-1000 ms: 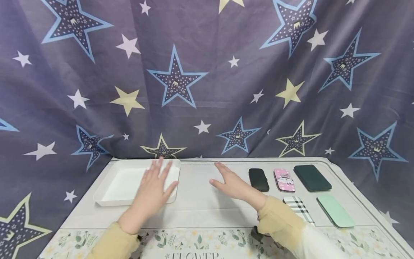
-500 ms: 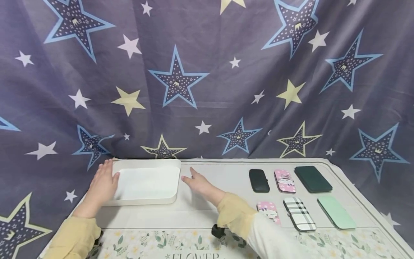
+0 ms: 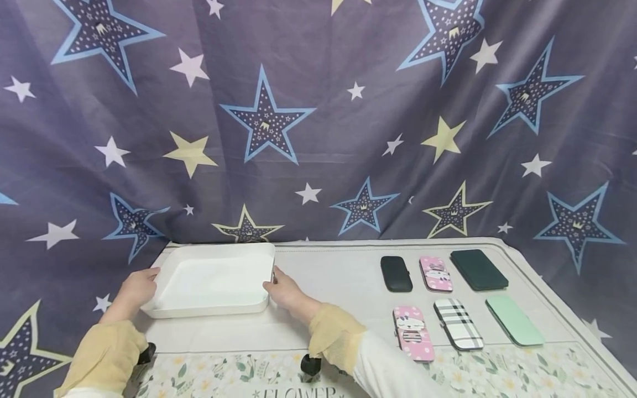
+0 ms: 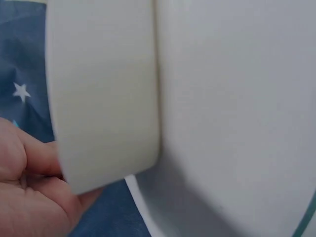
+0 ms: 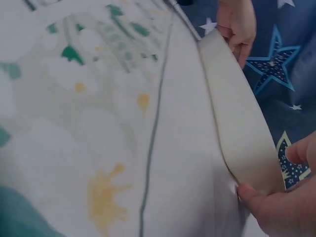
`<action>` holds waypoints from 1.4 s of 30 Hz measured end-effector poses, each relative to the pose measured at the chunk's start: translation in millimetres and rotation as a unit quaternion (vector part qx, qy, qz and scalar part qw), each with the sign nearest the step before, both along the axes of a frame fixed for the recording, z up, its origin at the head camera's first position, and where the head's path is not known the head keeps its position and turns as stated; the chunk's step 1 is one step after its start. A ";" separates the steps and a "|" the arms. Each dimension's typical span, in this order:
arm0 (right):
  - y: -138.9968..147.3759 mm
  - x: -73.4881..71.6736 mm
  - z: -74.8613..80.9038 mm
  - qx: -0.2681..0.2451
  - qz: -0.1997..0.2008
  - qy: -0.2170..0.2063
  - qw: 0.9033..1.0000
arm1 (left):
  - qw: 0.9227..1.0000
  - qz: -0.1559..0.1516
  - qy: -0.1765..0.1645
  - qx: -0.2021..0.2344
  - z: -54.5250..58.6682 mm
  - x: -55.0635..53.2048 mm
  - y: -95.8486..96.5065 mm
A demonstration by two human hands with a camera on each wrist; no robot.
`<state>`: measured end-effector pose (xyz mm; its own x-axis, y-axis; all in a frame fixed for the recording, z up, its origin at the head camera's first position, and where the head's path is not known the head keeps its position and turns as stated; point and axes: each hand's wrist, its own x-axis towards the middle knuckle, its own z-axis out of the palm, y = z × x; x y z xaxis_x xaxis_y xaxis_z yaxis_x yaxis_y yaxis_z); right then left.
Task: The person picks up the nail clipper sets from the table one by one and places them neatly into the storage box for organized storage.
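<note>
A shallow white rectangular tray (image 3: 209, 308) sits at the back left of the table in the head view. My left hand (image 3: 136, 288) grips its left end. At the opposite end, my right hand (image 3: 287, 289) holds the short right wall. The left wrist view has the outer wall of the tray (image 4: 103, 98) close up, with the fingers of my left hand (image 4: 34, 190) curled at its lower corner. In the right wrist view the thumb of my right hand (image 5: 284, 207) lies against the tray wall (image 5: 237, 113).
Right of the tray lie several flat cases: a black one (image 3: 396, 274), a pink one (image 3: 436, 274), a dark green one (image 3: 479, 270), another pink one (image 3: 414, 334), a plaid one (image 3: 458, 324) and a mint green one (image 3: 515, 320). A star-patterned curtain (image 3: 318, 138) hangs behind the table.
My left hand has gone from above the tray to its left end and now grips it. My right hand has moved left from mid-table and taken hold of the right end.
</note>
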<state>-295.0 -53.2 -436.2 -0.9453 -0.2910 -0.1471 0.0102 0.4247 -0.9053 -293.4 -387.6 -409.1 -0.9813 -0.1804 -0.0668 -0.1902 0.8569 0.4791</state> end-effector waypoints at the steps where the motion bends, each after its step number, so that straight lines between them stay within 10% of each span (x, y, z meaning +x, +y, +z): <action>1: -1.5 0.6 -0.5 0.001 0.002 0.003 1.000 | 1.000 0.010 0.004 0.009 -1.7 -0.4 -1.4; 14: -5.6 2.7 2.0 0.026 -0.001 0.028 0.999 | 0.998 0.000 0.008 0.055 -5.8 -5.9 -10.6; 42: 13.7 9.3 11.2 0.023 -0.002 0.010 1.000 | 0.999 -0.046 -0.010 0.006 3.9 -0.5 7.2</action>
<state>-285.7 -39.5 -425.0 -0.9496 -0.2800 -0.1409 -0.0060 0.4655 -0.8850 -293.9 -380.4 -405.2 -0.9922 -0.0890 -0.0876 -0.1206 0.8658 0.4857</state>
